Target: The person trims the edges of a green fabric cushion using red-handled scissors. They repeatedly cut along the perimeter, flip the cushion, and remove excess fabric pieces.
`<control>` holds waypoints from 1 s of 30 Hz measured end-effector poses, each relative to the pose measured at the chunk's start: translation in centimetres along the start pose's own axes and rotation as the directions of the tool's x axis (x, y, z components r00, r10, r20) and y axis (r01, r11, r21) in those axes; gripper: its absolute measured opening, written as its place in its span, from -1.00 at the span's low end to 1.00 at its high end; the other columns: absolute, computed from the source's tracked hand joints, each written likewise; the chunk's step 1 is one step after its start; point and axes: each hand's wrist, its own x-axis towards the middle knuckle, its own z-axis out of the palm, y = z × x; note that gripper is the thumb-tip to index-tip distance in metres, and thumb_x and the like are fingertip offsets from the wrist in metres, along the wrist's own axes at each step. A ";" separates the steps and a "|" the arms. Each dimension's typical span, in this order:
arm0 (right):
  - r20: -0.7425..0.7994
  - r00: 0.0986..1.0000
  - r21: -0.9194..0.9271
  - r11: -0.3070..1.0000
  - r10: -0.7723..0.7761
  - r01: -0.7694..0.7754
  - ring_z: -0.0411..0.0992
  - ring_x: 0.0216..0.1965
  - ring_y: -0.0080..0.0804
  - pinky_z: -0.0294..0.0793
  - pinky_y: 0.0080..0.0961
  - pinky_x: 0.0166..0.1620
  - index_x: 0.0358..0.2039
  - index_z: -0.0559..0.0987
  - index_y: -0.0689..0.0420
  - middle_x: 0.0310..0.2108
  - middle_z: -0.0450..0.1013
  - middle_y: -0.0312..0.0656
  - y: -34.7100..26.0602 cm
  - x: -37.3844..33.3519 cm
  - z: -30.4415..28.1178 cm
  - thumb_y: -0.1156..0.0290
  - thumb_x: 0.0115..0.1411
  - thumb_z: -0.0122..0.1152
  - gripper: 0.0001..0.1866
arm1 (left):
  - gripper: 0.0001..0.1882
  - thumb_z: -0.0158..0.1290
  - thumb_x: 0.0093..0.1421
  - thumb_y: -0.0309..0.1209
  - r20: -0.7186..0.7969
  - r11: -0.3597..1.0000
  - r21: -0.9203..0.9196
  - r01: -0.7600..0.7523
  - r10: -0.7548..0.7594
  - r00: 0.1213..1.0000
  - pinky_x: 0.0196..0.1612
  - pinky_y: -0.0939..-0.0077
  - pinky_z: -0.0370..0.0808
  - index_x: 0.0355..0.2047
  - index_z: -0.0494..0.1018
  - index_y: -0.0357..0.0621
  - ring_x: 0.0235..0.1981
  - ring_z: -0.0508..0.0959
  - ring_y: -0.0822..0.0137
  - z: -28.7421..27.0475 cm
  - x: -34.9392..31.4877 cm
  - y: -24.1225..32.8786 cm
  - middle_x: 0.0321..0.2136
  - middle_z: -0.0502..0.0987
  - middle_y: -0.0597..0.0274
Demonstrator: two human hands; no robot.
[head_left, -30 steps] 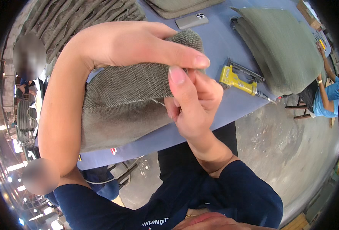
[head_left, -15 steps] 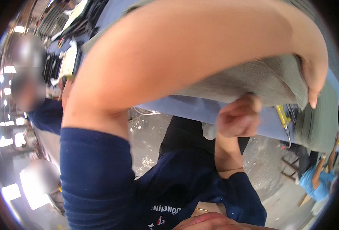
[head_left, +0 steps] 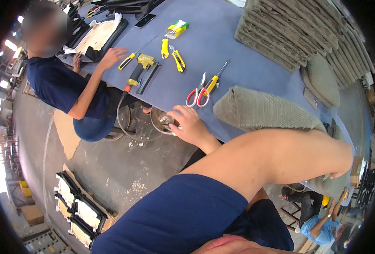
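Observation:
My left arm reaches across in front of me to the right. My left hand (head_left: 341,168) is bent down at the table's right side, its fingers mostly hidden behind the wrist, beside some grey-green fabric. My right hand (head_left: 191,126) hangs at the table's near edge with fingers spread and nothing in them. Just beyond it lie red-handled scissors (head_left: 199,96) and a yellow-handled screwdriver (head_left: 213,83). A folded grey-green ribbed fabric piece (head_left: 266,111) lies on the table behind my left forearm, which covers its near side.
On the blue table (head_left: 221,38) are a nail gun (head_left: 141,70) with a hose, a yellow utility knife (head_left: 178,61), a small box (head_left: 177,28) and a phone (head_left: 145,20). Stacked grey fabric pieces (head_left: 280,38) stand far right. A co-worker (head_left: 64,82) sits at left; black-edged panels (head_left: 83,205) lie below.
The view has swung left, showing more of the table. My left arm has come lower, and the fabric by it lies folded on the table. My right hand, curled before, has opened.

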 end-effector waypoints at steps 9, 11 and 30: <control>-0.431 0.867 -0.385 0.819 0.248 -0.426 0.29 0.38 0.29 0.11 0.27 0.48 0.14 0.65 -0.01 0.32 0.40 0.07 6.2 8.2 2.0 0.20 0.29 0.36 -0.58 | -0.62 0.42 0.08 -0.06 -0.001 0.989 0.128 0.070 -0.071 0.998 0.02 -0.06 0.64 -0.09 0.80 0.22 -0.07 0.74 0.04 0.6 -1.8 2.4 -0.08 0.78 0.22; -0.583 0.749 -0.260 0.802 0.315 -0.538 0.37 0.32 0.20 0.22 0.22 0.40 0.07 0.67 -0.01 0.30 0.43 0.04 9.0 7.5 1.3 0.29 0.33 0.30 -0.69 | -0.62 0.43 0.07 -0.08 -0.005 0.987 0.142 0.071 -0.071 0.997 0.03 -0.08 0.64 -0.08 0.79 0.24 -0.05 0.73 0.05 1.0 -2.2 2.6 -0.06 0.78 0.24; -0.441 0.747 -0.075 0.808 0.498 -0.584 0.51 0.16 0.12 0.49 -0.01 0.18 0.04 0.68 0.08 0.09 0.57 0.05 9.5 8.4 -0.6 0.44 0.27 0.27 -0.68 | -0.35 0.13 0.38 0.16 -0.016 0.972 0.232 0.029 -0.026 1.000 0.32 0.04 0.51 0.22 0.64 -0.07 0.33 0.54 -0.08 -0.2 -5.9 1.2 0.29 0.57 -0.02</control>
